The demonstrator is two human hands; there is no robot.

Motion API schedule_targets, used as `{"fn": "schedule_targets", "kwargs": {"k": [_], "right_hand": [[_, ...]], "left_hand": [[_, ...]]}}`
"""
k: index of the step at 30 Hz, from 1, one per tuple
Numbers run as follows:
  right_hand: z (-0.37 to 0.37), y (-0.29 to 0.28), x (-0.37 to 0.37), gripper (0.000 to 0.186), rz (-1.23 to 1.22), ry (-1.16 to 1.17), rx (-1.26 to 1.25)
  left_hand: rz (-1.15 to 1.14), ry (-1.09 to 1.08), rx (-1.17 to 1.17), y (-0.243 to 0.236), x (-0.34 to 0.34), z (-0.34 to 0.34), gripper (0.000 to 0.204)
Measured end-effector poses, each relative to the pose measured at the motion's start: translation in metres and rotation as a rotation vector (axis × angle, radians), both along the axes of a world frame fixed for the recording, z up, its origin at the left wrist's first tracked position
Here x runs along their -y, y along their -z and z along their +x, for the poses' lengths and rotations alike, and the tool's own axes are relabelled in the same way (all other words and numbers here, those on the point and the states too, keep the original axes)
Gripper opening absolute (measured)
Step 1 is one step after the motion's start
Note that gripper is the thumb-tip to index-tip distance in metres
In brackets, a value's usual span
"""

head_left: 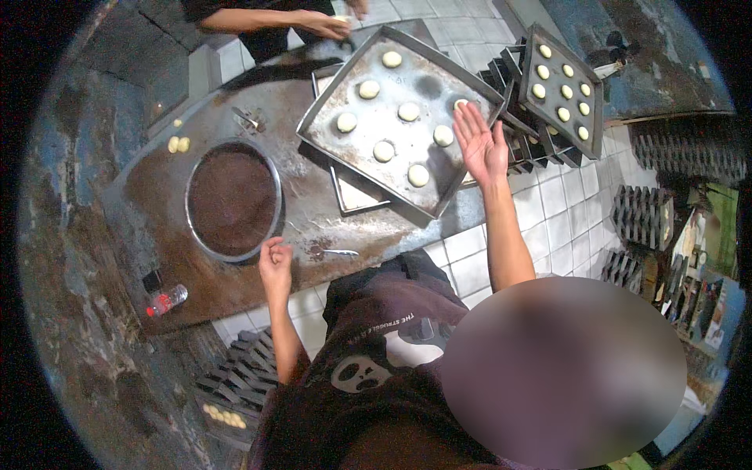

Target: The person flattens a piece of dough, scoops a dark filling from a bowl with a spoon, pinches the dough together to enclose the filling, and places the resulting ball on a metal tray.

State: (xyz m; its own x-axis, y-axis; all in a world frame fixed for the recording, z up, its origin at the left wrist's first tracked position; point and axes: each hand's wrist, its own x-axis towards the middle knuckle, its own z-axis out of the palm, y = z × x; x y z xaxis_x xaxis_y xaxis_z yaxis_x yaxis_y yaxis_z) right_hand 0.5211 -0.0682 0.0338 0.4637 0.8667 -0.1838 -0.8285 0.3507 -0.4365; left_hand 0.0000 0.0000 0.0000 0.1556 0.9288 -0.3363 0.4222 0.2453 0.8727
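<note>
My right hand [484, 153] is open, fingers stretched over the right edge of a metal baking tray [423, 86]. Its fingertips partly cover one dough ball [460, 103]; another dough ball [443, 135] lies just left of them. Several more pale balls sit spaced out on that tray, which rests askew on another tray [352, 194]. Near the right rim of a large round pan [235, 200] filled with dark brown filling is my left hand [275, 265], its fingers curled together. Whatever they hold, if anything, is too small to make out.
A knife-like tool [341, 252] lies by the table's near edge. Dough pieces [178, 145] and a bottle [167, 300] are at left. Another person's hand [323, 25] works across the table. A tilted tray of dough balls [562, 92] stands on stacked trays at right.
</note>
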Motion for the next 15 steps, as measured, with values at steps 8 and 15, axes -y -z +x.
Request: {"fn": "schedule_targets", "kwargs": {"k": [8,15], "right_hand": [[-0.157,-0.025,0.027,0.040,-0.381,-0.084,0.446],[-0.250,0.100,0.164,0.050,-0.896,-0.254,1.582]], "left_hand": [[0.041,0.203,0.289,-0.024,-0.006,-0.003,0.024],[0.118,0.178,0.110,0.055,0.031,-0.096,0.020]]}}
